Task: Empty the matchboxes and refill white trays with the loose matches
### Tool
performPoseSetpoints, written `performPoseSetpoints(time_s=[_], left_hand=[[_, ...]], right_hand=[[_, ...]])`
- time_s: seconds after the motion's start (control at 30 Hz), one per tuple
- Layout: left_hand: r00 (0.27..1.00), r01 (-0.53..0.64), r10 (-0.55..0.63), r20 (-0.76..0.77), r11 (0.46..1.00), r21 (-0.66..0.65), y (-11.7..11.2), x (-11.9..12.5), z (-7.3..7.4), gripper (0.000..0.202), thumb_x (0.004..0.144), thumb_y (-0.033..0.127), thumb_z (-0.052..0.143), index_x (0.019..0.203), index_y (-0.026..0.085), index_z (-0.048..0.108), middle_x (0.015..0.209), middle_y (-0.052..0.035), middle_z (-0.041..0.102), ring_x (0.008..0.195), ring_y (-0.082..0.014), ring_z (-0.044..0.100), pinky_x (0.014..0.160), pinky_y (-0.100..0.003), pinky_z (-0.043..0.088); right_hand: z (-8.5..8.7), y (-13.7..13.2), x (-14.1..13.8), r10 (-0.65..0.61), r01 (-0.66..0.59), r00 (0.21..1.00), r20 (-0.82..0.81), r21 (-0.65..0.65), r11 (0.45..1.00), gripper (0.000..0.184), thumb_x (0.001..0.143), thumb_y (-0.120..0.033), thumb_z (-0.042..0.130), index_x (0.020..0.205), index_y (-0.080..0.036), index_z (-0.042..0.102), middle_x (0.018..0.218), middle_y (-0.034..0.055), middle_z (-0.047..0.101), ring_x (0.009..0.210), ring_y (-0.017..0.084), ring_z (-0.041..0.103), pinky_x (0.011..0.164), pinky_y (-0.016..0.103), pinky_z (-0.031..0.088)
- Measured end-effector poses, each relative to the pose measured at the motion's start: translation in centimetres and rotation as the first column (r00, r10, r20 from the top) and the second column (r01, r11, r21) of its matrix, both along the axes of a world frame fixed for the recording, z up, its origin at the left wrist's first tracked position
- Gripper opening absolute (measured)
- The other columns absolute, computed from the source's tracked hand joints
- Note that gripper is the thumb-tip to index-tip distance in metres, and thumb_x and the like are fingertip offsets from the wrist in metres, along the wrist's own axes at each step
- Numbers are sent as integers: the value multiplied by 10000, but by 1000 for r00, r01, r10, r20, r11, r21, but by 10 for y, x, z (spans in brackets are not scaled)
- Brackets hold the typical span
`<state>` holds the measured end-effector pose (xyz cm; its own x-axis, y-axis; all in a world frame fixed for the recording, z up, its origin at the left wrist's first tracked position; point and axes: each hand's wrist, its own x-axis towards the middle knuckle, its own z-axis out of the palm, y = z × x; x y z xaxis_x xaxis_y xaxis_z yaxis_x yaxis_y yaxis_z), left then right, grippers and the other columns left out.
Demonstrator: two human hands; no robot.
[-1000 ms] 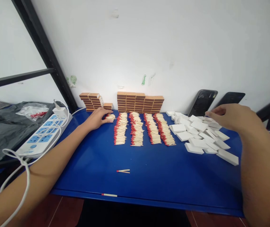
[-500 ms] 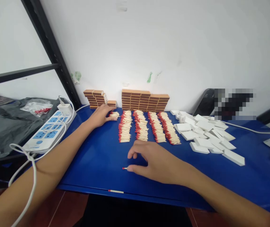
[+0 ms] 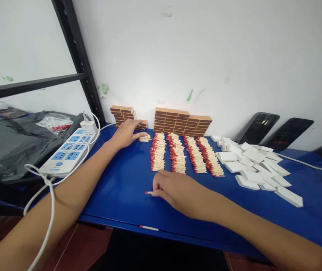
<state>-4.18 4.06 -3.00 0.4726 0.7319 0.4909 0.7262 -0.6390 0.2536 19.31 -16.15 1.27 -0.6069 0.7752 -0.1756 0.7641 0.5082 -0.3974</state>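
Presently: right hand (image 3: 178, 190), fingertips pinched on a loose match (image 3: 149, 192), thin wooden stick, red head, lying on the glossy blue table (image 3: 116, 195); left hand (image 3: 127, 132), flat and open, beside a small match bundle (image 3: 144, 138). Four match rows (image 3: 186, 154); brown cardboard sleeves (image 3: 182, 122) stacked at the wall; white rectangular trays (image 3: 257, 165) heaped.

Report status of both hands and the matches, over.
Left hand open, flat on blue table, beside small match pile. Right hand pinching loose red-tipped wooden match. Another stray match at front edge.
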Motion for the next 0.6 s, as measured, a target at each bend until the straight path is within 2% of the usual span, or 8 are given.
performPoseSetpoints(time_s=[0.1, 0.17, 0.2, 0.3, 0.37, 0.47, 0.6], left_hand=[[986, -2, 3, 166, 1000, -2, 0, 1, 2, 553, 1083, 608, 403, 1333, 198, 676, 1215, -117, 753, 1177, -311, 660, 1065, -454, 486], [962, -16, 14, 272, 1000, 3, 1, 1, 3, 629, 1112, 614, 251, 1186, 201, 719, 1164, -106, 765, 1133, -290, 686, 1046, -431, 497], [952, -29, 24, 304, 999, 12, 2, 0, 3, 667, 1114, 621, 206, 1121, 202, 725, 1143, -106, 769, 1117, -289, 694, 1034, -428, 501], [950, -67, 47, 309, 996, 55, 3, -2, 2, 682, 1110, 631, 191, 1041, 202, 718, 1132, -111, 772, 1100, -295, 690, 1021, -437, 499], [960, -80, 59, 274, 995, 66, 3, -3, 1, 645, 1109, 622, 229, 1098, 198, 714, 1158, -116, 767, 1112, -298, 674, 1026, -443, 493], [972, -88, 75, 222, 995, 47, 1, -2, -1, 584, 1106, 593, 297, 1244, 185, 691, 1191, -122, 760, 1143, -299, 651, 1044, -443, 488], [982, -76, 68, 175, 996, 38, 1, -1, -1, 508, 1085, 547, 397, 1267, 178, 694, 1191, -122, 760, 1146, -302, 644, 1060, -455, 490]], right_hand=[[14, 38, -13, -80, 87, 995, -51, 138, 987, 197, 1082, -311, 591, 973, -175, 683, 1064, 79, 749, 891, 178, 681, 740, 274, 430], [21, 72, -25, -152, 150, 988, -9, 234, 960, 243, 1087, -315, 567, 950, -177, 712, 1015, 88, 771, 864, 184, 693, 722, 273, 431], [21, 89, -31, -177, 161, 984, 34, 276, 948, 247, 1084, -310, 565, 957, -175, 728, 995, 92, 780, 866, 192, 704, 721, 273, 438], [16, 129, -47, -222, 164, 965, 138, 342, 925, 226, 1059, -303, 589, 1046, -163, 766, 1120, 143, 795, 984, 232, 737, 795, 275, 488], [7, 142, -56, -239, 167, 957, 163, 363, 917, 206, 1024, -270, 625, 1091, -142, 772, 1169, 182, 789, 1043, 270, 743, 849, 301, 510], [-5, 149, -65, -260, 176, 950, 173, 392, 903, 204, 990, -214, 639, 1126, -132, 768, 1187, 204, 783, 1104, 309, 739, 903, 341, 525], [-8, 152, -68, -286, 199, 947, 147, 432, 880, 251, 1008, -238, 606, 1203, -143, 732, 1247, 194, 762, 1157, 321, 719, 916, 364, 531]])
